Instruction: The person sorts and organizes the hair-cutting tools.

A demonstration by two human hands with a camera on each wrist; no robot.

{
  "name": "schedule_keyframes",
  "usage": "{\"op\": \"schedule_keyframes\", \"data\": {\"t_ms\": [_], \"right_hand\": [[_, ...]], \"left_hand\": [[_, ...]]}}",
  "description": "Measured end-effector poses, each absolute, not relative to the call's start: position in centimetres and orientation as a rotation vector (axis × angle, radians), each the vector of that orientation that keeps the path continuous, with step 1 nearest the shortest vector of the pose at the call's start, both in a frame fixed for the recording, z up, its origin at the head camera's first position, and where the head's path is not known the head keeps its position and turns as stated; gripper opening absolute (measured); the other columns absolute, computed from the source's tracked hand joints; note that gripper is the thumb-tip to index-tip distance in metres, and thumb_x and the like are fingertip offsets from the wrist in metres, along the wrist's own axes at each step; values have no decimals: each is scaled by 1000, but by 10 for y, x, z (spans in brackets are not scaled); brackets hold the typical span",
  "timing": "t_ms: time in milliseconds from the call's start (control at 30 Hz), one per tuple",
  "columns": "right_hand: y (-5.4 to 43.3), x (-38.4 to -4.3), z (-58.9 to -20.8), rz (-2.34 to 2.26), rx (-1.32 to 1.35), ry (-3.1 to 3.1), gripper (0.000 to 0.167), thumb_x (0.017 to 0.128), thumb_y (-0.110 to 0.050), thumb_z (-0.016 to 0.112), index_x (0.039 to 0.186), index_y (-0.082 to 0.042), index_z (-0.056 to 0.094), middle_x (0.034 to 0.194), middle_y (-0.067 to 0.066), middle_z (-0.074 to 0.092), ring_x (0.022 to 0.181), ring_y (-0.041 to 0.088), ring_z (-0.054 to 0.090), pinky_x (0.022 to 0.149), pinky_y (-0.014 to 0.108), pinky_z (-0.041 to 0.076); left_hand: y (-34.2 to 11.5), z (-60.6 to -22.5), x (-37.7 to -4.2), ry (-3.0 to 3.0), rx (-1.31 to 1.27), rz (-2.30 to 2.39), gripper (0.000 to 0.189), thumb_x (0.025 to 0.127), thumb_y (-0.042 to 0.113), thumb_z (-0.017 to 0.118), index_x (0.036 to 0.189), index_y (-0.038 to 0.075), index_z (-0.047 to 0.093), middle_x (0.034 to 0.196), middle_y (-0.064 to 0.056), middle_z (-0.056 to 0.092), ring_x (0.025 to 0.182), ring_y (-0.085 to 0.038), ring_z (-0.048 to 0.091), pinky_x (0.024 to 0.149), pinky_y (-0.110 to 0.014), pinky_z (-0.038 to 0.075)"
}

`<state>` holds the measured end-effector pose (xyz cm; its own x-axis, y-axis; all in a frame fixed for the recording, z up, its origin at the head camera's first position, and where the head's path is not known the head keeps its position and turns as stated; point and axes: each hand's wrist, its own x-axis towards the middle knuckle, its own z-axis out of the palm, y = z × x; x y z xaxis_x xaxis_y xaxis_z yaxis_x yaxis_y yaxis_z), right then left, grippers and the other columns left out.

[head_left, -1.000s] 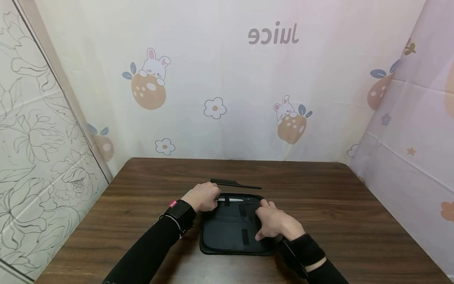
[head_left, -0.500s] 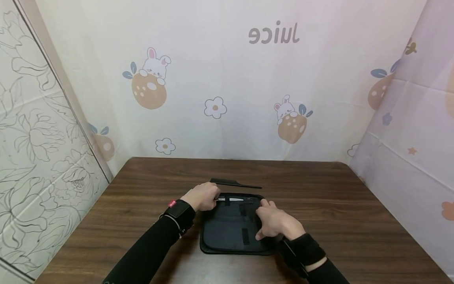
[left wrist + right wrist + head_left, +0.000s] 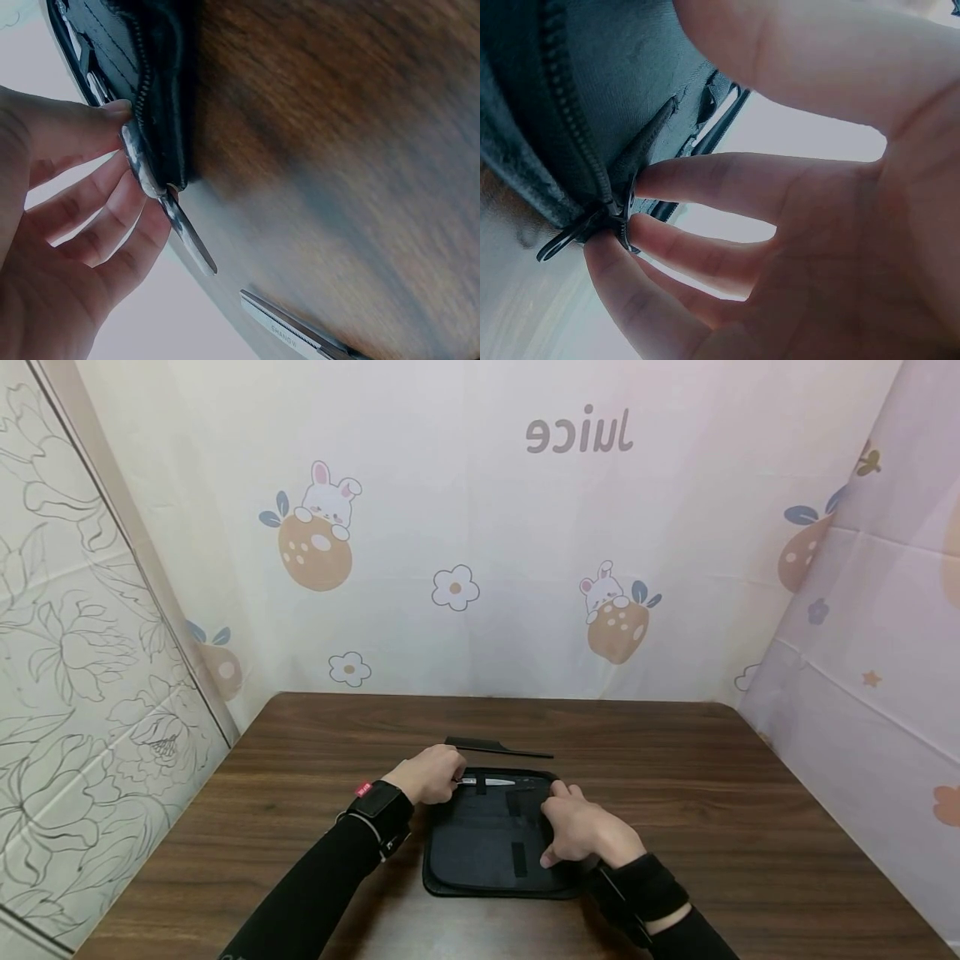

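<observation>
A black zip case (image 3: 487,847) lies spread on the table, with a slim silver blade (image 3: 498,782) under a strap along its far side. At the far left corner my left hand (image 3: 429,774) pinches the shiny metal handle of scissors (image 3: 142,161); a narrow finger rest sticks out past the fingers. My right hand (image 3: 588,827) rests on the case's right edge, fingers fairly straight and spread. In the right wrist view its fingertips touch the corner by the zip pull (image 3: 562,241), and the thumb lies over the case. The scissors' blades are mostly hidden in the left wrist view.
Beyond the case lies a black comb (image 3: 495,747) with a long thin tail. A slim piece with fine teeth and lettering (image 3: 281,330) lies near the left hand; its kind is unclear. The brown wooden table (image 3: 712,793) meets a printed curtain (image 3: 465,510) at the back.
</observation>
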<state>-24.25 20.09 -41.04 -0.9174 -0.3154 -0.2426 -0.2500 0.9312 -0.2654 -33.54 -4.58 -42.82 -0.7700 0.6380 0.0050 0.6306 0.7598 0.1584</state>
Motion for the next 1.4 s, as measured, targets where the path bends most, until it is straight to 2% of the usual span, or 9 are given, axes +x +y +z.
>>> {"op": "schedule_keyframes", "data": {"t_ms": [500,733,1400], "right_hand": [[201,-243,-411,-343,-407,2800,60,74,-20,93,121,6,66,117,12,47,106,31,42,85,50,47],[201,-243,-410,-352,-395,2791,62,74,-20,93,123,7,65,119,12,47,107,31,42,86,51,47],[202,-245,-412,-333,-398,2793,59,74,-21,93,120,5,66,118,12,48,107,31,43,86,51,47]], "left_hand": [[-44,-429,-336,2942,1064,264,10,93,0,68,91,9,71,89,-2,59,85,-19,53,79,-37,47],[-37,-427,-332,2956,1024,225,10,89,-1,70,87,8,70,83,-1,56,81,-17,50,77,-35,45],[-34,-428,-335,2935,1048,235,9,91,2,71,86,9,71,86,-2,59,82,-17,53,78,-35,47]]}}
